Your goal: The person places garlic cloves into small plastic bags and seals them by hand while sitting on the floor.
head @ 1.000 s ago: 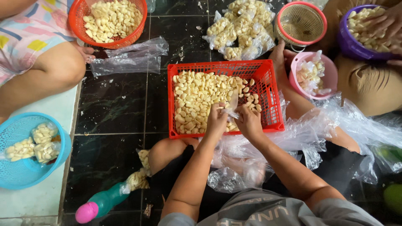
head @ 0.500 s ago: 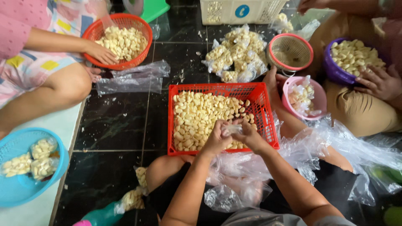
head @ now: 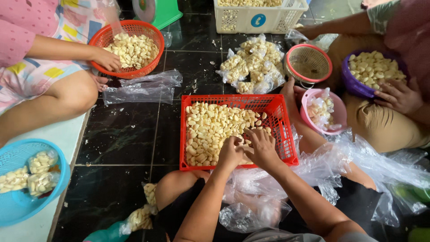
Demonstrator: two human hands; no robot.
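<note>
**Peeled garlic sorted and bagged on a tiled floor**

A dark tiled floor [head: 121, 139] is seen crowded with containers of peeled garlic. At the centre, a red rectangular crate [head: 277, 112] is roughly three-quarters covered with loose cloves [head: 215, 127], so a large share appears yet to be handled. Above it, a heap of filled clear bags [head: 253, 65] is laid, and a white crate [head: 264, 18] of cloves is set at the top edge. A blue basket [head: 18, 210] at the lower left is seen to hold a few packed bags; more bagged cloves [head: 141, 217] lie beside the knee. Round baskets in red [head: 150, 33], purple [head: 354, 87] and pink [head: 309, 101] are tended by other people's hands. Empty plastic bags [head: 143, 87] are spread nearby, and crumpled plastic [head: 322, 168] is piled at the crate's right corner.

The left hand [head: 230, 152] and right hand [head: 262, 148] are brought together over the crate's lower edge, fingers curled and close-set among the cloves; whether cloves or a bag are pinched cannot be told. Judged from the bags already filled, the work seems well begun but far from finished.
</note>
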